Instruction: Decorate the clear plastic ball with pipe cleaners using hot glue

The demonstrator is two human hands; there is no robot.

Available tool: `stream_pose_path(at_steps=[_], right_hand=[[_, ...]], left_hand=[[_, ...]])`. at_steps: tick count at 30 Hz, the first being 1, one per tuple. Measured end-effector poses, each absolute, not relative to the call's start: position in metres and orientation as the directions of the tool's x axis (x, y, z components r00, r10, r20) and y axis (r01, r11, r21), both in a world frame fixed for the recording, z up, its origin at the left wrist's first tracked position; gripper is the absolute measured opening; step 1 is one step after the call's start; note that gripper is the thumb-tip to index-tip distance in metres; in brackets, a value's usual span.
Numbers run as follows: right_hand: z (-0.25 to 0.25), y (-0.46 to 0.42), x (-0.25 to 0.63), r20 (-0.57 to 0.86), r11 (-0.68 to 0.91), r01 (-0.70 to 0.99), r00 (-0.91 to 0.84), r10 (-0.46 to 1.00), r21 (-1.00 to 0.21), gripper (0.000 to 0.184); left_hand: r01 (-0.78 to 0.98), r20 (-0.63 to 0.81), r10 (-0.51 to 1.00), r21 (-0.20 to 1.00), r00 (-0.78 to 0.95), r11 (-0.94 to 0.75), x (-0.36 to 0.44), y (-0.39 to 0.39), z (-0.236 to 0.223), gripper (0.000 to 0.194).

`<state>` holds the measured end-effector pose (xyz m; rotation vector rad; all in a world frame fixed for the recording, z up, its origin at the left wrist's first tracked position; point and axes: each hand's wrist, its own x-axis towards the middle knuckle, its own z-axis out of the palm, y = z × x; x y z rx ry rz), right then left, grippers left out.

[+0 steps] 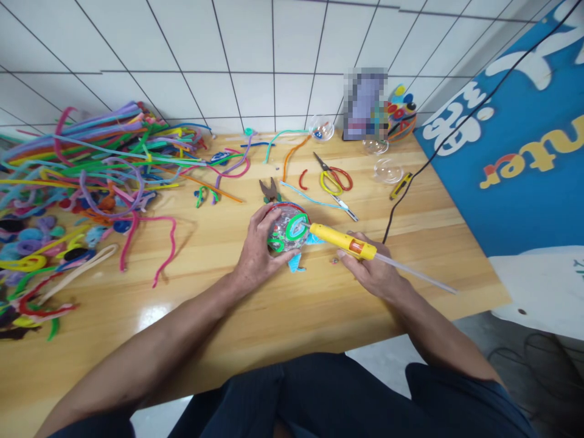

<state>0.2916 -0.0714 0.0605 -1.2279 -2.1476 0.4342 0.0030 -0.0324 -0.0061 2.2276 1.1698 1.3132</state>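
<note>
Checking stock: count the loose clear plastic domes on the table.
3: one left of the pixelated panel, one at its foot, one beside the yellow cutter; more may hide.

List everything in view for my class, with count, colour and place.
Table: one, wooden, across view.
Clear ball: one, green and red trim, centre.
Glue gun: one, yellow, right of ball.
Glue stick: one, whitish, in gun's rear.
Pliers: one, green handles, behind ball.
Scissors: one, red and yellow handles, behind gun.
Slim tool: one, silver, beside scissors.
Craft knife: one, yellow, back right.
Clear domes: three, colourless, along back.
Pipe cleaners: uncountable, many colours, mostly left.
Blurred panel: one, purplish, against wall.
Bundle: one, mixed colours, back right.
Cable: one, black, right.
Board: one, blue, lettered, right.
Tiles: many, white, back wall.
Clothing: uncounted, dark, foreground.
Forearms: two, bare, foreground.
Left hand: one, bare, on ball.
Right hand: one, bare, on gun.
</note>
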Motion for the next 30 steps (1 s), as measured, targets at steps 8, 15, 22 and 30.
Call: stream_pose_path(at_steps=[8,15,22,30], right_hand=[[0.057,-0.074,0.2912,0.385,0.549,0.633,-0.392,0.835,-0.546,0.01],[0.0581,-0.0725,0.2912,0.405,0.569,0.606,-0.401,0.822,-0.556,0.007],[0.0556,-0.0718,0.2919,0.424,0.578,0.632,-0.398,0.814,-0.516,0.01],[0.0534,-0.0758,0.2921,0.346,0.53,0.602,-0.403,0.847,-0.598,0.009]], left_hand=[[0.487,0.6,0.761,0.602,0.246,-0.633,0.0033,-0.0331,-0.0052,0.091],[0.494,0.601,0.759,0.595,0.251,-0.634,0.0027,-0.0323,-0.0064,0.094],[0.49,0.609,0.752,0.59,0.251,-0.641,0.0026,-0.0315,-0.0074,0.094],[0.489,0.598,0.76,0.598,0.255,-0.635,0.0025,-0.032,-0.0067,0.094]])
